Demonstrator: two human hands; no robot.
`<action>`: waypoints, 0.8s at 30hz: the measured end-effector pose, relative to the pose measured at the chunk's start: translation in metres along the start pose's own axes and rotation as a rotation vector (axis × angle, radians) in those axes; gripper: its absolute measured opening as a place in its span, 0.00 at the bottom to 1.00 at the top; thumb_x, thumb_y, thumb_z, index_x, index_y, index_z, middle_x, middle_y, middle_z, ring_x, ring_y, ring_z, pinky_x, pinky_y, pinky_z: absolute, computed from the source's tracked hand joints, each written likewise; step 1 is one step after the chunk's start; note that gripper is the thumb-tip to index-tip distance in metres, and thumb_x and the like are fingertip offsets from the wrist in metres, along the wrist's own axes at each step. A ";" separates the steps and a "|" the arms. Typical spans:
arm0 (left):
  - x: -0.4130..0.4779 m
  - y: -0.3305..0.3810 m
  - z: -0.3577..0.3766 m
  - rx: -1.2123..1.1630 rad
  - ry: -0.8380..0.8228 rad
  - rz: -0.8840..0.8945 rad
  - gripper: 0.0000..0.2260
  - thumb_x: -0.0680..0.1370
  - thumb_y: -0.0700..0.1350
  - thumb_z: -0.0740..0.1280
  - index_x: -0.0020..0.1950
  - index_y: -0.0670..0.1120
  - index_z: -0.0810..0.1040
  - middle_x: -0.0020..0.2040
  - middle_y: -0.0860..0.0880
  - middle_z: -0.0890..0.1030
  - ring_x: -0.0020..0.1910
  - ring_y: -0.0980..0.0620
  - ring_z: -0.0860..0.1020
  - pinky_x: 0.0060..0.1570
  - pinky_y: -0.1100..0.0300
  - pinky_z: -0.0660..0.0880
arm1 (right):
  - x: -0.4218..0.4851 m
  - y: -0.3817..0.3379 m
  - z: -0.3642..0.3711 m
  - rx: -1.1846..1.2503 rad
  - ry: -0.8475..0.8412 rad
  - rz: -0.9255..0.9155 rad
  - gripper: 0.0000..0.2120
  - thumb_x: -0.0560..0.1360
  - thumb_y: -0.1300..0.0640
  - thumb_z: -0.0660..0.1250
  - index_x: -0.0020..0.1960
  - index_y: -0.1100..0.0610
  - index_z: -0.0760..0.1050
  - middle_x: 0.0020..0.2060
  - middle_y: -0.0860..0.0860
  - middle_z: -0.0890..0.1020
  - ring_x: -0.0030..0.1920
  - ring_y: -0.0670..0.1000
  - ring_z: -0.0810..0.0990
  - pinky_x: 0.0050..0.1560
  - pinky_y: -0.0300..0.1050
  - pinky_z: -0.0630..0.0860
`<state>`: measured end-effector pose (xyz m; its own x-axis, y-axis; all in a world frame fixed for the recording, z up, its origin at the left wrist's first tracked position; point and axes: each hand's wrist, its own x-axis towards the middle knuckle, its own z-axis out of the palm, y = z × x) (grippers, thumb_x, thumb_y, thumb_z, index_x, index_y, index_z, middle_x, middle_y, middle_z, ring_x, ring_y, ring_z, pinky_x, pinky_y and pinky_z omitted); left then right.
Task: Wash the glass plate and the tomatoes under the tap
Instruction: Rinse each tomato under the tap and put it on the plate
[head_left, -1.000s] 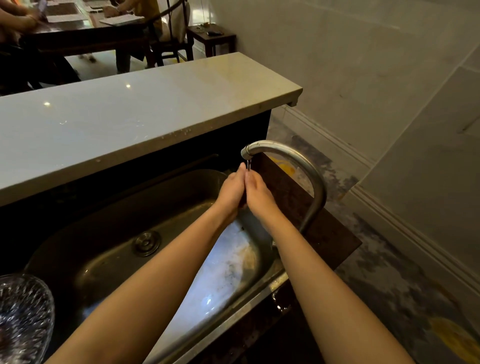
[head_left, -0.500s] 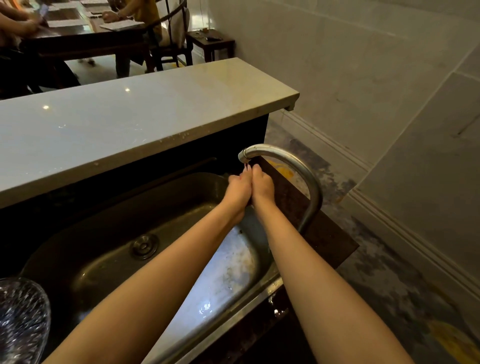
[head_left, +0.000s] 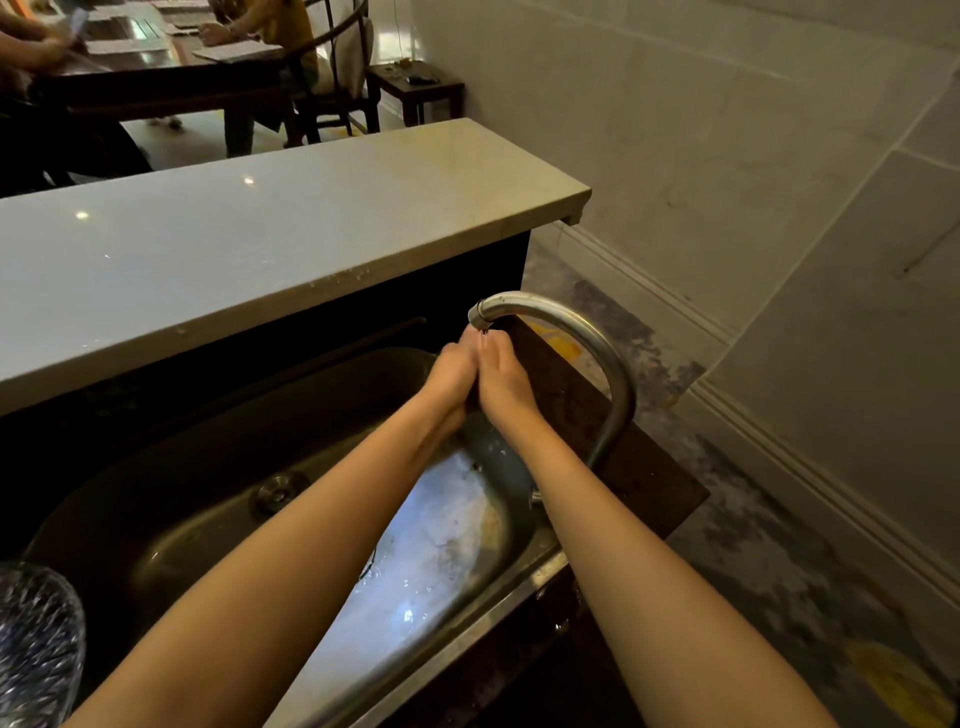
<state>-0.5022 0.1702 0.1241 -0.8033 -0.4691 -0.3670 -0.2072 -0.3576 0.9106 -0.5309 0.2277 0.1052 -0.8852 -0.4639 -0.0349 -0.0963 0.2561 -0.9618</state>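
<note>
My left hand (head_left: 452, 371) and my right hand (head_left: 501, 379) are pressed side by side right under the mouth of the curved steel tap (head_left: 576, 325), over the right end of the steel sink (head_left: 171, 499). A thin trickle falls onto the fingertips. The palms face each other and hide whatever may lie between them; no tomato shows. The patterned glass plate (head_left: 36, 639) sits at the lower left edge of the view, beside the sink, far from both hands.
A pale stone counter (head_left: 260, 239) runs above and behind the sink. Water pools on the sink floor (head_left: 441, 540) near the drain (head_left: 275, 493). A dark ledge (head_left: 582, 415) holds the tap base. People sit at a table (head_left: 156, 78) beyond.
The two hands stay joined under the spout and have shifted only slightly. My view has tilted a little, so the plate sits lower in the corner.
</note>
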 end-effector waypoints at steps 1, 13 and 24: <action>0.003 -0.001 -0.006 -0.039 -0.016 -0.008 0.17 0.82 0.52 0.53 0.54 0.41 0.75 0.49 0.40 0.78 0.51 0.44 0.77 0.56 0.49 0.73 | -0.002 0.002 0.003 -0.043 -0.042 -0.044 0.15 0.80 0.49 0.51 0.58 0.56 0.69 0.53 0.55 0.76 0.54 0.55 0.76 0.51 0.49 0.74; 0.008 0.000 -0.008 -0.170 -0.020 -0.012 0.13 0.81 0.50 0.57 0.46 0.44 0.77 0.40 0.47 0.79 0.45 0.50 0.77 0.53 0.52 0.74 | -0.001 0.001 0.010 -0.004 -0.020 -0.047 0.15 0.81 0.50 0.50 0.60 0.55 0.70 0.57 0.56 0.76 0.58 0.53 0.75 0.59 0.49 0.71; 0.010 -0.006 0.001 -0.136 -0.102 -0.024 0.11 0.81 0.46 0.56 0.44 0.46 0.75 0.42 0.46 0.77 0.47 0.49 0.76 0.51 0.53 0.73 | 0.009 -0.004 0.002 0.031 0.091 0.106 0.15 0.81 0.53 0.51 0.56 0.57 0.73 0.52 0.56 0.77 0.54 0.54 0.75 0.58 0.51 0.72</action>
<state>-0.5092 0.1687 0.1153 -0.8527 -0.3775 -0.3612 -0.1554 -0.4767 0.8652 -0.5375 0.2204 0.1083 -0.9276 -0.3561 -0.1130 0.0125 0.2727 -0.9620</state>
